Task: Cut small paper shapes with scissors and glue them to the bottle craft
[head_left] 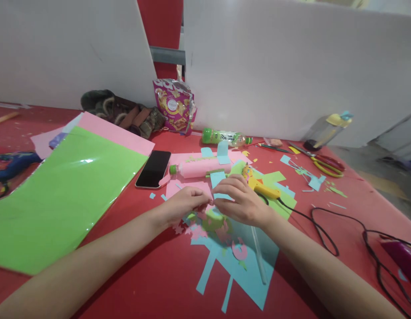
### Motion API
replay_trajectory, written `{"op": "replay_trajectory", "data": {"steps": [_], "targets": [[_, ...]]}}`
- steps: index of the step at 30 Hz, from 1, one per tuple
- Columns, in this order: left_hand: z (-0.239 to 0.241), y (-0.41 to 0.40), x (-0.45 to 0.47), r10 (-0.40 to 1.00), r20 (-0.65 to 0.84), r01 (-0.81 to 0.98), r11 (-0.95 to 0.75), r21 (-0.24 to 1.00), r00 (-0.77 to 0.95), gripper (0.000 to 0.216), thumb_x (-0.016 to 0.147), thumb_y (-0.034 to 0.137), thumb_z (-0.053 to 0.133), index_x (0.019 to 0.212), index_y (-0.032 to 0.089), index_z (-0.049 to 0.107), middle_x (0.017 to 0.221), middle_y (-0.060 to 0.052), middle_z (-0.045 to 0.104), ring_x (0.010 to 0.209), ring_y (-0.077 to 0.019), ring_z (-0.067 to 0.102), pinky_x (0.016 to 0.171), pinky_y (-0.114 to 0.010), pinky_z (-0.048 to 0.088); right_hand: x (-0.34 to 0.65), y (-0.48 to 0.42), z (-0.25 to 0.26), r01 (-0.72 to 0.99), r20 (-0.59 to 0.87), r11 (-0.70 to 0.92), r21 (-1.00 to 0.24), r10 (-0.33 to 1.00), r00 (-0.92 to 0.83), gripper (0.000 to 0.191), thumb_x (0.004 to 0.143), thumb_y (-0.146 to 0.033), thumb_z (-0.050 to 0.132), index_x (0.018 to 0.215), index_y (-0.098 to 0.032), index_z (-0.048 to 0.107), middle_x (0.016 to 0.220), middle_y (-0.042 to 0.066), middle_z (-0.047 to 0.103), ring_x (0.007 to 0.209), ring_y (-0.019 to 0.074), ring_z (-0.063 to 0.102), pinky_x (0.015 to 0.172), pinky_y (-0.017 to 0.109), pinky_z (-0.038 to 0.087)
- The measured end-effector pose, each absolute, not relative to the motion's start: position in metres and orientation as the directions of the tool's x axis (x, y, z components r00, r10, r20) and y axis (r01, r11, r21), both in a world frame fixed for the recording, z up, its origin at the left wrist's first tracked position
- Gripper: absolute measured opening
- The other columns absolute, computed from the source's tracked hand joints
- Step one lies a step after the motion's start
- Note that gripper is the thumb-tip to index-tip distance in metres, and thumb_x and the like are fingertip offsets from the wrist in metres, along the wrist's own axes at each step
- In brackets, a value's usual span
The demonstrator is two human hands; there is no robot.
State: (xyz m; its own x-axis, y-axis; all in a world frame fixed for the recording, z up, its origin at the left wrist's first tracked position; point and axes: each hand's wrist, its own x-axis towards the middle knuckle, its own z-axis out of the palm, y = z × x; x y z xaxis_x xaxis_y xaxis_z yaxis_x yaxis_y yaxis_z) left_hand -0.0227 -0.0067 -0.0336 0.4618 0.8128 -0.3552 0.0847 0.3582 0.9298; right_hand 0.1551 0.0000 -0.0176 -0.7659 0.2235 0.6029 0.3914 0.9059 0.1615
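My left hand (pixel 188 202) is closed in a pinch over the paper scraps, with a tiny pinkish bit at its fingertips that is too small to name. Facing it, my right hand (pixel 242 200) has its fingers curled in towards the same spot. Its thumb and anything in its grip are hidden. Just beyond both hands lies a bottle wrapped in pink paper (pixel 200 168), its green cap to the left. Light blue paper pieces (pixel 222 153) stand up at its right end. A yellow glue gun (pixel 267 189) rests beside my right hand, and a clear glue stick (pixel 259 256) lies nearer me.
Green and pink sheets (pixel 68 177) and a phone (pixel 153 169) lie left. Behind are a snack bag (pixel 174 106), a green-capped bottle (pixel 225 138) and a camouflage bundle (pixel 125 113). Scissors (pixel 326 164), a drink bottle (pixel 326 130) and black cord (pixel 320 226) are right. Blue paper (pixel 248 274) lies in front.
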Motion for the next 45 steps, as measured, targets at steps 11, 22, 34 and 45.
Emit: {"op": "replay_trajectory", "data": {"steps": [11,22,34,45], "targets": [[-0.056,0.001,-0.007,0.899,-0.269,-0.398,0.4,0.825,0.345,0.012,0.067,0.02,0.056,0.078,0.017,0.056,0.09,-0.004,0.057,0.101,-0.0158,0.048,0.096,-0.029,0.028,0.158,0.047,-0.022,0.624,0.54,0.689,0.369,0.388,-0.747,0.024,0.08,-0.01,0.045,0.058,-0.017,0.052,0.058,0.0,0.052,0.067,0.0132,0.039,0.073,0.032,0.025],[-0.063,0.003,-0.003,0.871,-0.206,-0.586,0.459,0.668,0.447,0.019,0.064,0.014,0.058,0.082,0.014,0.061,0.093,-0.006,0.062,0.102,-0.0187,0.049,0.098,-0.033,0.024,0.156,0.049,-0.033,0.572,0.431,0.731,0.373,0.409,-0.804,0.025,0.083,-0.011,0.041,0.063,-0.017,0.054,0.063,0.0,0.053,0.07,0.0139,0.038,0.079,0.033,0.022],[-0.062,0.005,-0.004,0.864,-0.275,-0.6,0.493,0.629,0.422,0.02,0.058,0.015,0.061,0.078,0.013,0.062,0.082,-0.006,0.064,0.1,-0.0204,0.051,0.097,-0.035,0.025,0.155,0.048,-0.034,0.56,0.405,0.724,0.403,0.408,-0.818,0.029,0.084,-0.01,0.039,0.061,-0.017,0.054,0.059,0.0,0.052,0.07,0.0142,0.037,0.078,0.034,0.02],[-0.063,0.005,-0.006,0.862,-0.282,-0.601,0.499,0.625,0.422,0.019,0.063,0.014,0.057,0.081,0.013,0.062,0.078,-0.005,0.062,0.09,-0.0174,0.053,0.095,-0.034,0.026,0.154,0.048,-0.035,0.564,0.395,0.724,0.397,0.419,-0.817,0.027,0.082,-0.009,0.043,0.06,-0.017,0.055,0.062,0.001,0.055,0.071,0.0153,0.038,0.078,0.035,0.02]]}}
